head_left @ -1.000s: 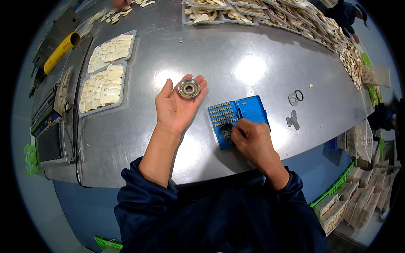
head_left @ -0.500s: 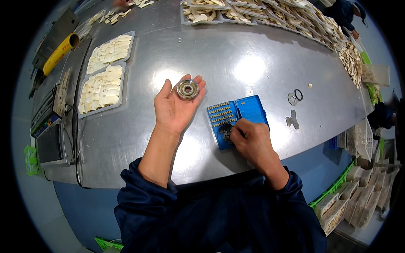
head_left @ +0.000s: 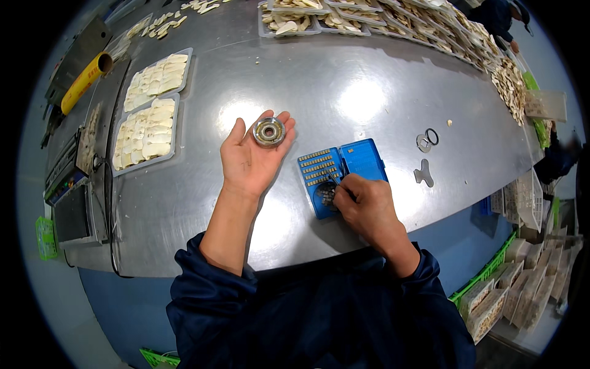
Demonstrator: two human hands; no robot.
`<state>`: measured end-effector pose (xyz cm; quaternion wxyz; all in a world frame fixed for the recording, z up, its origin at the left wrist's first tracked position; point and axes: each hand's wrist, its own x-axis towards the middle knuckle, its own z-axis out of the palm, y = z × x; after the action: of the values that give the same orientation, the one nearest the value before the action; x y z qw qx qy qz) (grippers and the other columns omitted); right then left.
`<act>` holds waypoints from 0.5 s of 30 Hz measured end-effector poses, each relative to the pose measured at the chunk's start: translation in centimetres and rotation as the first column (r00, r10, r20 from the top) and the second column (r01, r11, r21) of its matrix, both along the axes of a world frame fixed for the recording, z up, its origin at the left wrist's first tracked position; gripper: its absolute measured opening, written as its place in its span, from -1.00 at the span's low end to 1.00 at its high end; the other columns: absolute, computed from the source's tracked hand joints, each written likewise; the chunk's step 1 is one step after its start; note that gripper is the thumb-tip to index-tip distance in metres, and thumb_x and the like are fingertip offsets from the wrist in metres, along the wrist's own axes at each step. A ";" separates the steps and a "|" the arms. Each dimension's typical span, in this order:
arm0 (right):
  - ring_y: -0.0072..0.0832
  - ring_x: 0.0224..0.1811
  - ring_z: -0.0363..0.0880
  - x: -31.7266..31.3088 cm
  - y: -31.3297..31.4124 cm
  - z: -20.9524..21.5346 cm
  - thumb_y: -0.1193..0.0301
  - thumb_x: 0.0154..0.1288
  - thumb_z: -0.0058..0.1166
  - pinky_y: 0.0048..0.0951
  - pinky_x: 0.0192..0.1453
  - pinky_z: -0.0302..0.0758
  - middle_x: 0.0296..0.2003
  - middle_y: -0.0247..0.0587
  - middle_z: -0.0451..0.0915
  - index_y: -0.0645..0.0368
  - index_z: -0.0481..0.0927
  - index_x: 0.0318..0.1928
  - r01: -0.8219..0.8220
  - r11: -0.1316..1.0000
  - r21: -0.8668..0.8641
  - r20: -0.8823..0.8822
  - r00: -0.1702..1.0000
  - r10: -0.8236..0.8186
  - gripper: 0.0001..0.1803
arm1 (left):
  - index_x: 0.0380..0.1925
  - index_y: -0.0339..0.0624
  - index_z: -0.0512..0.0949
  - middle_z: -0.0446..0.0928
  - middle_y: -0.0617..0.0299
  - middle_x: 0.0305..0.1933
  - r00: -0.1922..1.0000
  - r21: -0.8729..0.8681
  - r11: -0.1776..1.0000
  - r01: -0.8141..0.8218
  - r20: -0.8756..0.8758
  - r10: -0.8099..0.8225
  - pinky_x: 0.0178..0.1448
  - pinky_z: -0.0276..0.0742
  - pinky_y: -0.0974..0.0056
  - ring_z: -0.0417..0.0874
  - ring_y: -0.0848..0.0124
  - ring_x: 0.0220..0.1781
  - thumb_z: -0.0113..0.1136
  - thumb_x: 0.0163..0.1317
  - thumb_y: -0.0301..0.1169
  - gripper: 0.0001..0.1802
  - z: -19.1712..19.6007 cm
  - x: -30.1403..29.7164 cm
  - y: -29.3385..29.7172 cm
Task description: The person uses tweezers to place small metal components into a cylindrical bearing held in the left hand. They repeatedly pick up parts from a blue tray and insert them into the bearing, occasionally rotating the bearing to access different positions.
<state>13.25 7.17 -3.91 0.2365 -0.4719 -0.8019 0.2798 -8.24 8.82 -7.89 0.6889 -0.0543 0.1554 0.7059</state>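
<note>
My left hand [head_left: 249,161] lies palm up over the steel table [head_left: 344,80], and a round metal disc [head_left: 268,131] with a hole in its middle rests on the fingertips. An open blue plastic case [head_left: 340,172] lies just right of it, with rows of small metal bits in one half and loose small parts near its front end. My right hand [head_left: 367,206] sits at the front of the case, fingers pinched around a thin metal tool [head_left: 332,179] that points into it.
Two clear trays of pale pieces [head_left: 146,120] lie at the left, and more trays [head_left: 289,17] line the far edge. A metal ring, a black ring [head_left: 432,136] and a flat grey metal part [head_left: 423,173] lie right of the case. A yellow tube [head_left: 86,81] is far left.
Almost nothing moved. My right hand shifted slightly at the front of the case; my left hand keeps the disc in the same place.
</note>
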 end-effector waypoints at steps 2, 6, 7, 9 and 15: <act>-0.21 -0.71 0.47 0.0 0.0 0.0 0.53 0.09 0.11 -0.29 -0.59 0.38 -0.73 0.00 0.44 0.29 0.46 -0.59 0.006 1.000 0.026 -0.021 1.000 -0.005 -0.83 | 0.16 -0.41 0.18 0.10 -0.33 0.31 1.000 -0.003 1.000 -0.004 -0.002 0.004 0.43 0.18 -0.08 0.14 -0.12 0.40 -0.40 0.47 -0.07 -0.43 0.1 0.1 -0.1; -0.08 -0.68 0.49 0.1 0.2 -0.2 0.52 0.08 0.12 -0.21 -0.58 0.40 -0.72 0.04 0.44 0.28 0.42 -0.62 0.013 0.999 0.052 -0.025 1.000 -0.011 -0.80 | 0.17 -0.41 0.18 0.09 -0.33 0.31 1.000 -0.005 1.000 -0.007 -0.002 0.007 0.43 0.19 -0.08 0.13 -0.12 0.40 -0.40 0.48 -0.08 -0.43 0.1 0.1 0.0; -0.08 -0.68 0.49 0.2 0.2 -0.2 0.52 0.08 0.12 -0.21 -0.58 0.41 -0.72 0.04 0.44 0.28 0.42 -0.62 0.013 0.999 0.050 -0.023 1.000 -0.011 -0.80 | 0.18 -0.41 0.17 0.09 -0.33 0.31 1.000 -0.005 1.000 -0.006 -0.003 0.006 0.43 0.19 -0.08 0.13 -0.12 0.40 -0.40 0.48 -0.08 -0.43 0.1 0.1 0.0; -0.08 -0.68 0.50 0.2 0.3 -0.2 0.52 0.08 0.12 -0.22 -0.58 0.41 -0.72 0.04 0.45 0.27 0.42 -0.61 0.012 0.999 0.046 -0.020 1.000 -0.011 -0.80 | 0.18 -0.41 0.17 0.08 -0.33 0.31 1.000 -0.006 1.000 -0.005 -0.001 0.005 0.43 0.18 -0.09 0.12 -0.13 0.40 -0.40 0.48 -0.08 -0.43 0.1 0.1 0.0; -0.08 -0.67 0.50 0.2 0.2 0.0 0.52 0.09 0.12 -0.21 -0.57 0.42 -0.72 0.03 0.45 0.27 0.43 -0.61 0.027 0.999 0.034 -0.031 0.999 -0.026 -0.80 | 0.18 -0.42 0.18 0.09 -0.33 0.31 1.000 -0.007 1.000 -0.007 0.006 0.007 0.44 0.17 -0.09 0.13 -0.13 0.40 -0.39 0.47 -0.08 -0.43 0.1 0.0 -0.1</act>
<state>13.46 7.35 -3.87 0.2604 -0.4743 -0.7965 0.2699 -8.29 8.71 -7.83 0.6867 -0.0597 0.1556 0.7076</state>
